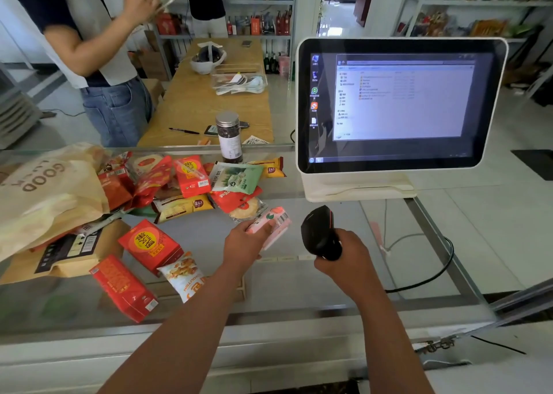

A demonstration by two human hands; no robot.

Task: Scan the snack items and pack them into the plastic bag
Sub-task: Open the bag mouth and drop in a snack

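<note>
Head view.

1. Pink snack packet [276,223]: barcode facing up, pinched in the left hand [245,245] over the glass counter [299,289], at the right edge of the snack heap [191,181].
2. Black scanner [318,232]: handle gripped in the right hand [344,256], head turned toward the packet and just beside it.
3. Beige plastic bag [45,196]: marked GOOD, lying at the counter's left end, touching the heap.
4. Red box [151,244]: near the counter's front edge, left of the left forearm.
5. Lidded jar [229,136]: upright behind the heap.
6. Touchscreen terminal [401,103]: on the right, screen lit.
</note>
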